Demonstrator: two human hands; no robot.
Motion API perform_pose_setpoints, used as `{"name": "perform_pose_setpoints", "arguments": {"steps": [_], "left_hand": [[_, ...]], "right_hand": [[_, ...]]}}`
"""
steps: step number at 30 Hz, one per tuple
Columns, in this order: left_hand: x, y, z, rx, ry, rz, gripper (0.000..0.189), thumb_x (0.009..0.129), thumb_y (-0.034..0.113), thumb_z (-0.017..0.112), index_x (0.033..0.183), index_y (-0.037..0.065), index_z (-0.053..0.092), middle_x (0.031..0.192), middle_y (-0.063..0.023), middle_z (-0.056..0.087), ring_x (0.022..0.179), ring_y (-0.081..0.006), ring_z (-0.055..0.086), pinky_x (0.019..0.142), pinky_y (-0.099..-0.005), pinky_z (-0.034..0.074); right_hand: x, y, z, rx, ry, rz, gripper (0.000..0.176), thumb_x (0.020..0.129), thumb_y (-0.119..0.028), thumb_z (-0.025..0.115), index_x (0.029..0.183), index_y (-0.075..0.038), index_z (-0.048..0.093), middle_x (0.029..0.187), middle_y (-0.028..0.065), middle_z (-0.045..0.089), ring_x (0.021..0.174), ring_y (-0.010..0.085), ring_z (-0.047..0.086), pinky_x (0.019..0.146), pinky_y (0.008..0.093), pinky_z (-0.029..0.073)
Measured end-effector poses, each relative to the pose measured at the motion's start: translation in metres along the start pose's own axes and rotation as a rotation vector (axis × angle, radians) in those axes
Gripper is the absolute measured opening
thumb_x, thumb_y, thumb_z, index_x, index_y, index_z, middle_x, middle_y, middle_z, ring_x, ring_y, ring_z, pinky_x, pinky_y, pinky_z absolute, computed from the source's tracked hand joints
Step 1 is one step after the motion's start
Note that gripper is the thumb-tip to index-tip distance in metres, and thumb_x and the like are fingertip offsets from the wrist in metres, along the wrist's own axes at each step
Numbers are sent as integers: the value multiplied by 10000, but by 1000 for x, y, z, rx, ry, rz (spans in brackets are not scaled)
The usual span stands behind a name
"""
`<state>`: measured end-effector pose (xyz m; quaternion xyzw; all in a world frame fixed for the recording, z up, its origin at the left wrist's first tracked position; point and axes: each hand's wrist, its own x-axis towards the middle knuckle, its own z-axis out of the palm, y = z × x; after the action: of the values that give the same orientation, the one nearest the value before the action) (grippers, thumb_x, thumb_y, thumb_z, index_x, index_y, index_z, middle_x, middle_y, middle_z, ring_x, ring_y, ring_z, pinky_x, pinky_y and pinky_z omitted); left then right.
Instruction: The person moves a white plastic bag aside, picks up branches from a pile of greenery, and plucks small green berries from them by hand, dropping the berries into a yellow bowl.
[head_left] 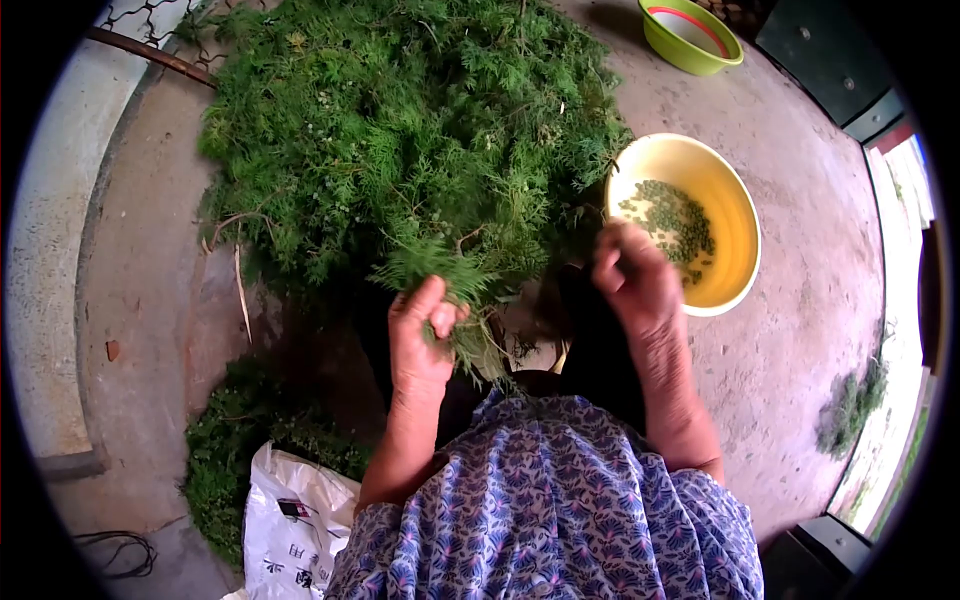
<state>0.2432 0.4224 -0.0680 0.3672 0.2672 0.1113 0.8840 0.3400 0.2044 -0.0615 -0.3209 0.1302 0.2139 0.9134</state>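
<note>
My left hand (420, 335) is clenching a green sprig (425, 265) at the near edge of the leafy heap (400, 120). My right hand (648, 285) is curling at the yellow basin's (742, 230) near-left rim, blurring, so I can't tell what that grip is holding. Small green pieces (690, 230) are covering only part of the bottom; plenty is remaining in the heap, I'm judging. It's crowding the basin's left, while the floor (800, 250) is offering room toward its right edge.
</note>
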Motion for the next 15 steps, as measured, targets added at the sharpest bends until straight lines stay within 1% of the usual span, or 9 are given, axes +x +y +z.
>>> {"name": "perform_pose_setpoints", "arguments": {"steps": [1,4,6,8,9,10,12,13,15], "left_hand": [[3,2,-5,-65,-55,13,113,848,155,595,900,59,567,556,44,428,459,-69,390,593,-291,466],[23,-4,-30,-290,-37,-106,177,868,238,575,813,87,499,567,27,403,515,-102,353,709,-326,443],[21,1,-15,-248,-37,-55,202,868,266,571,805,100,475,593,18,407,566,-119,357,732,-318,422],[27,1,-17,-301,-59,-78,289,894,327,513,784,65,461,645,-13,426,671,-164,472,783,-366,467],[30,1,-16,-309,-66,-64,246,891,306,518,837,70,476,683,-20,451,663,-166,454,801,-377,464],[31,1,-10,-307,-57,-65,246,891,306,518,837,70,476,683,-20,451,663,-166,454,801,-377,464],[31,0,3,-319,69,-14,174,848,231,592,898,71,545,707,-23,514,689,-161,436,702,-288,372],[34,-1,-1,-307,-58,-18,157,857,200,578,928,60,573,744,-35,548,709,-169,462,758,-306,402],[34,-1,5,-299,-46,-22,149,859,187,571,929,55,573,747,-37,549,708,-169,464,793,-316,410]], "right_hand": [[7,-13,-8,81,85,-101,187,916,-147,457,969,29,488,766,72,517,633,135,500,533,213,418],[33,-52,-73,151,269,-283,233,934,-156,414,1010,62,438,945,141,480,794,195,499,691,288,501],[57,-71,-123,244,501,-345,316,930,-150,427,1127,95,395,1153,218,417,977,253,479,811,350,495],[63,-84,-173,139,478,-367,472,913,-176,472,1262,88,296,1361,264,195,1198,319,338,923,414,441],[53,-89,-155,228,564,-375,571,899,-202,498,1336,42,222,1428,246,-11,1307,342,155,999,468,357],[98,-108,-313,-263,304,-422,569,897,-230,494,1342,8,231,1425,227,23,1323,316,113,1031,484,312],[71,-114,-226,237,734,-369,538,893,-200,501,1331,10,270,1392,210,199,1302,273,200,1019,467,325],[71,-114,-232,232,743,-360,538,893,-200,501,1331,10,270,1392,210,199,1302,273,200,1019,467,325],[73,-121,-242,156,819,-498,522,885,-169,510,1324,9,289,1360,173,288,1283,239,243,1026,452,313]]}}
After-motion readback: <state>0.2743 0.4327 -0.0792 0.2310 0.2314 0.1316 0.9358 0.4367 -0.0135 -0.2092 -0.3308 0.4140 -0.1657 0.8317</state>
